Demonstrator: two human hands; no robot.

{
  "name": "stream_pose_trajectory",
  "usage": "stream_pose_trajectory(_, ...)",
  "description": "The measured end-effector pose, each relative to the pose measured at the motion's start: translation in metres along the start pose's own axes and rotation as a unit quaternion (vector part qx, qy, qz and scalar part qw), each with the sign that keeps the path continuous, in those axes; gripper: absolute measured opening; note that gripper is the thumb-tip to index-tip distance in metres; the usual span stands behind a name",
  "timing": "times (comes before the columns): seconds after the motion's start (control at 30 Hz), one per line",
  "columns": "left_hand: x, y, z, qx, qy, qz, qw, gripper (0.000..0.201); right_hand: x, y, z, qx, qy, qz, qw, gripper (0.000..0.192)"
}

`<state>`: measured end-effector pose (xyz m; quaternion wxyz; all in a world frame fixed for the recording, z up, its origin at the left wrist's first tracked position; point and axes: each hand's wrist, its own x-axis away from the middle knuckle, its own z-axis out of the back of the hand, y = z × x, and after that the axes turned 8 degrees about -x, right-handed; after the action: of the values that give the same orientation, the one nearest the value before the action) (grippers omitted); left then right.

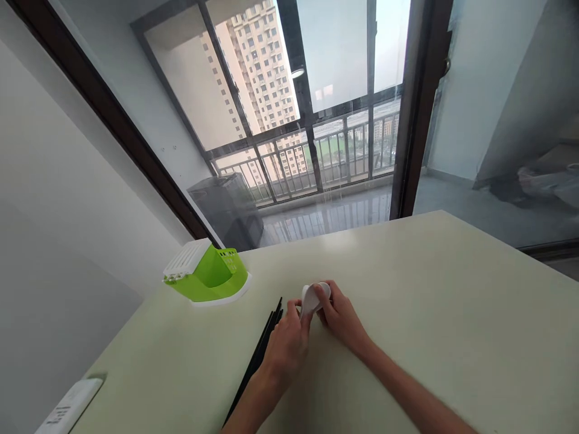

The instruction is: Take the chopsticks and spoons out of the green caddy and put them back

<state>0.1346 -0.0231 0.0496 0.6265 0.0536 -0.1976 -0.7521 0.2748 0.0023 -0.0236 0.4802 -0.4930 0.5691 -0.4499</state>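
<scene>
Between my two hands is a white soup spoon (312,300), held above the table; a second white rim behind it suggests another spoon, but I cannot be sure. The fingers of my left hand (288,334) pinch its lower, handle end. My right hand (338,313) grips the bowl from the right, thumb on the inside. Several black chopsticks (257,355) lie on the table just left of my left hand, partly hidden by the forearm. Farther left stands a green and white utensil holder (212,274) with an open front and a slotted white top.
The pale table (429,301) has a far edge ahead and a corner at the right. A white box-like object (70,407) with dark print lies at the near left edge. Beyond the table are a glass door, a grey cabinet (226,208) and a balcony window.
</scene>
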Motion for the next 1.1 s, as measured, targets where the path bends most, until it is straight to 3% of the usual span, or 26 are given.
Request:
stream_pose_trajectory(0.2, 0.001, -0.011, -0.003, 0.047, -0.005, -0.014, 0.999, 0.044, 0.004, -0.003, 0.001, 0.021, -0.02, -0.006, 1.0, 0.044)
stream_pose_trajectory(0.57, 0.024, -0.034, 0.0, 0.186, 0.003, -0.029, 0.982, 0.049, 0.008, -0.004, 0.007, 0.034, 0.028, -0.04, 0.998, 0.049)
stream_pose_trajectory(0.77, 0.032, -0.039, 0.006, 0.189, 0.023, -0.009, 0.982, 0.044, 0.01, -0.005, 0.008, 0.137, 0.048, -0.026, 0.989, 0.046)
stream_pose_trajectory(1.1, 0.036, -0.038, -0.01, 0.243, 0.025, -0.027, 0.969, 0.04, 0.011, 0.0, 0.007, 0.188, 0.076, -0.033, 0.979, 0.043)
